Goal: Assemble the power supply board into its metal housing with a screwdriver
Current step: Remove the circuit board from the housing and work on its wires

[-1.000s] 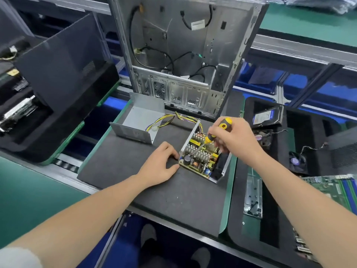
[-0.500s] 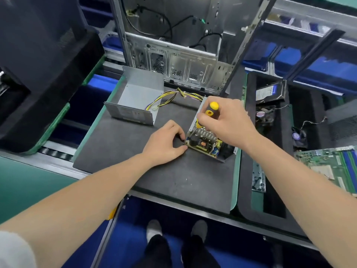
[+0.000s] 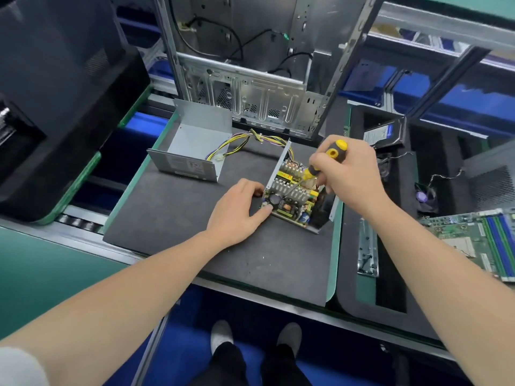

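**A:** Why do we rest the left hand [image 3: 237, 211] against the metal housing [image 3: 274, 169], at nine o'clock of the power supply board [image 3: 292, 197]?

**B:** To brace it, we judge, while the screwdriver [image 3: 330, 157] bears down; the board sits inside the housing on the bench [image 3: 167, 218].

**A:** And the fingers?

**B:** We see the left fingers [image 3: 250, 186] loosely curved, thumb touching the housing's near corner, gripping nothing. At three o'clock the right hand [image 3: 349, 175] has its fingers closed fully round the yellow-black handle.
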`<state>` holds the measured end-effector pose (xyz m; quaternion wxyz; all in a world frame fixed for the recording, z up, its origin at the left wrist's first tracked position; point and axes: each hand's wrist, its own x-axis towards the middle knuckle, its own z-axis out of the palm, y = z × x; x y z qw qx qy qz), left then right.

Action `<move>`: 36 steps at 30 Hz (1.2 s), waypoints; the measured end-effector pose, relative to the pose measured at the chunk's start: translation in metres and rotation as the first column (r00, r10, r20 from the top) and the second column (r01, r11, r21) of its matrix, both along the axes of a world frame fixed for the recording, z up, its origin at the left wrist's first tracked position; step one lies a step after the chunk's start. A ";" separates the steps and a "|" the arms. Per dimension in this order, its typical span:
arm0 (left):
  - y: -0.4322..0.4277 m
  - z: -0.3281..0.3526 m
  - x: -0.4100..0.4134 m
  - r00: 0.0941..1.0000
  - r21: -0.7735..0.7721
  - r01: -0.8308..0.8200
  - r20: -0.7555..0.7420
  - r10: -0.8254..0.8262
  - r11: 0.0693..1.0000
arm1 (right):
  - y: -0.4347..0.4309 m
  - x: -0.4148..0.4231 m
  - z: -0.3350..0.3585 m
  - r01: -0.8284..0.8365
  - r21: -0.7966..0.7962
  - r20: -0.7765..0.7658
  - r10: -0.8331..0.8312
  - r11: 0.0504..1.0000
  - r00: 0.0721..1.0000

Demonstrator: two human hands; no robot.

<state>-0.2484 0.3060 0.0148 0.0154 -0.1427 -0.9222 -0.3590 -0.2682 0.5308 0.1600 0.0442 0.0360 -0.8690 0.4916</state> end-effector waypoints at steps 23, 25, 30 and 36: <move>0.005 0.001 0.000 1.000 -0.077 -0.023 -0.004 0.023 0.997 | 0.013 -0.001 -0.047 0.197 -0.547 0.080 -0.184 0.814 0.980; 0.003 0.002 0.000 1.000 -0.069 -0.007 0.012 0.008 0.998 | 0.012 0.001 -0.044 0.171 -0.486 0.063 -0.161 0.857 0.985; 0.003 0.003 0.001 1.000 -0.061 -0.002 0.015 0.003 0.998 | 0.001 0.006 -0.035 0.042 -0.213 -0.044 -0.053 0.976 0.998; 0.003 0.003 0.001 1.000 -0.075 -0.011 0.010 0.012 0.997 | -0.019 0.007 -0.023 -0.066 0.129 -0.201 0.091 0.990 0.975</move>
